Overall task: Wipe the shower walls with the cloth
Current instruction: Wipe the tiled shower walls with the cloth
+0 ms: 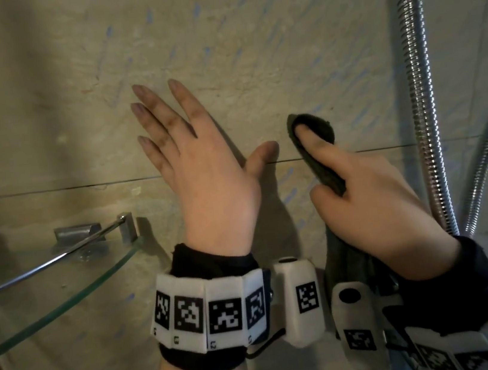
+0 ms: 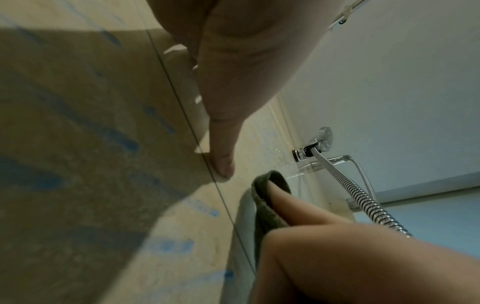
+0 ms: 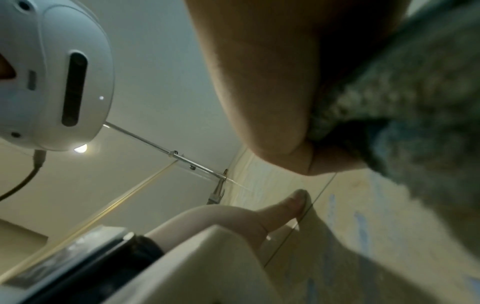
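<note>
Cloth, dark green, centre-right of frame, pinched by right hand fingers against shower wall. Left hand flat, fingers spread, apparently touching wall.

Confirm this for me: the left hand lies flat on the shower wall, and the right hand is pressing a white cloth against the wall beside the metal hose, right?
Not quite: the cloth is dark green, not white, as the head view shows. The rest holds: the left hand lies flat on the shower wall, and the right hand presses it there beside the metal hose.
</note>
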The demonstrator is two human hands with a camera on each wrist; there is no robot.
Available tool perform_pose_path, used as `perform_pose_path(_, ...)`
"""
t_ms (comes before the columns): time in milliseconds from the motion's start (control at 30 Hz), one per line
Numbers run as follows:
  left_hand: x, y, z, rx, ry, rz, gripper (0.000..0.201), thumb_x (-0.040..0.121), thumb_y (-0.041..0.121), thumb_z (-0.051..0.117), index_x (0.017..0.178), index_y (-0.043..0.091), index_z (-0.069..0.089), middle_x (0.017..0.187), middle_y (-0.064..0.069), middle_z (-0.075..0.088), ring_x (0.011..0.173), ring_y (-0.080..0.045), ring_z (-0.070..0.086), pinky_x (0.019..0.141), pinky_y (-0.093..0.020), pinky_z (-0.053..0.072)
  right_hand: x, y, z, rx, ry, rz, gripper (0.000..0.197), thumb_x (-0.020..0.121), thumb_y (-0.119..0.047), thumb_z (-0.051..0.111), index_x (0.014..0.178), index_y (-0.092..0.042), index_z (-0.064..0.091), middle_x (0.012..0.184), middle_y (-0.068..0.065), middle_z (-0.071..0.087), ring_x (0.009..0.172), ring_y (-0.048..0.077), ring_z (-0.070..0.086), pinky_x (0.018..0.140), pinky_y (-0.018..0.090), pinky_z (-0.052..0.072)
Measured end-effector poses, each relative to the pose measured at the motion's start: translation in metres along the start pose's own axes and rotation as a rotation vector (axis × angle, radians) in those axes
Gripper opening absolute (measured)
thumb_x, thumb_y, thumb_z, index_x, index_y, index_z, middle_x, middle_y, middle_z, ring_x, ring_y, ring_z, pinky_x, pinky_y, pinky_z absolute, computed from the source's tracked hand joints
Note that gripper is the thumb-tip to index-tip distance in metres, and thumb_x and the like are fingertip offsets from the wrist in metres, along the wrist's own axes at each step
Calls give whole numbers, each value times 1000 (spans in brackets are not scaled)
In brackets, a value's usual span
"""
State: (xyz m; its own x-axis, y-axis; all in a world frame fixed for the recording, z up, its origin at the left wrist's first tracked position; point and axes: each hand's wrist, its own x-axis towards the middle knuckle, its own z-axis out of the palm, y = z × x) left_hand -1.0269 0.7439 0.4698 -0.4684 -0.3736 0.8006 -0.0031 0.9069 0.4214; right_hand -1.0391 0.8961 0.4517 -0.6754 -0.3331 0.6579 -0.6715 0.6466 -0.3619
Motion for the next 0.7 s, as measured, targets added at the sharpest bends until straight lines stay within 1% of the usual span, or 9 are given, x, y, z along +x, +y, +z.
perform_pose_path(67, 0, -1, 0, 1, -1, 4, 118, 79, 65, 58, 148, 5, -16, 152, -25, -25, 142, -36, -23, 114, -44, -12, 4, -1, 1, -83, -59, 13, 74, 87, -24, 49, 140, -62, 15, 101, 5, 60, 96, 28, 57, 81, 37, 47)
perform_pose_path(167, 1, -3, 1, 1, -5, 12, 118, 79, 65, 57, 148, 5, -17, 152, -25, -26, 141, -36, -24, 114, -44, -13, 7, 2, -4, -164, -23, 61, 73, 88, -27, 49, 140, -63, 13, 112, 9, 62, 103, 32, 56, 80, 34, 42)
perform_pose_path(233, 1, -3, 2, -4, -5, 11, 119, 79, 66, 57, 148, 5, -17, 152, -25, -26, 141, -36, -24, 114, -44, -13, 8, 5, -10, -137, 37, 104, 72, 88, -27, 50, 141, -60, 15, 113, 13, 63, 101, 35, 57, 76, 34, 42)
perform_pose_path(300, 1, -3, 2, -8, -5, 12, 118, 79, 66, 57, 148, 5, -17, 152, -25, -25, 141, -36, -24, 114, -45, -13, 9, 5, -12, -113, 57, 135, 74, 86, -26, 50, 143, -59, 15, 115, 15, 62, 101, 38, 56, 80, 37, 46)
perform_pose_path(367, 0, -2, 2, -14, -3, 18, 118, 79, 65, 57, 148, 4, -16, 152, -26, -25, 141, -36, -24, 114, -46, -13, 10, 2, -8, -115, 26, 119, 76, 85, -25, 51, 143, -57, 15, 115, 15, 63, 103, 37, 57, 86, 41, 48)
perform_pose_path(400, 0, -3, 2, -13, -3, 23, 117, 80, 65, 57, 148, 4, -16, 152, -26, -25, 141, -37, -24, 114, -46, -12, 9, -1, -4, -118, -4, 99, 76, 85, -24, 52, 143, -58, 15, 116, 14, 63, 105, 36, 57, 88, 41, 48)
perform_pose_path(500, -1, -4, 2, -9, 7, 41, 116, 81, 64, 56, 148, 3, -16, 151, -27, -25, 141, -38, -24, 114, -45, -13, 7, -6, 3, -142, -76, 53, 77, 83, -22, 52, 138, -64, 19, 113, 8, 64, 104, 30, 59, 86, 38, 49)
perform_pose_path(600, -1, -4, 2, -15, 9, 37, 117, 80, 63, 59, 148, 3, -15, 152, -26, -25, 141, -37, -23, 114, -45, -13, 10, 1, -7, -148, 3, 85, 74, 83, -23, 52, 137, -64, 23, 118, 9, 63, 106, 33, 57, 85, 38, 48)
perform_pose_path(700, -1, -4, 1, -23, -3, 34, 116, 81, 62, 59, 148, 4, -15, 152, -26, -25, 141, -37, -24, 114, -45, -13, 14, 10, -16, -133, 91, 155, 75, 84, -23, 50, 141, -60, 20, 118, 12, 60, 104, 37, 55, 79, 37, 41)
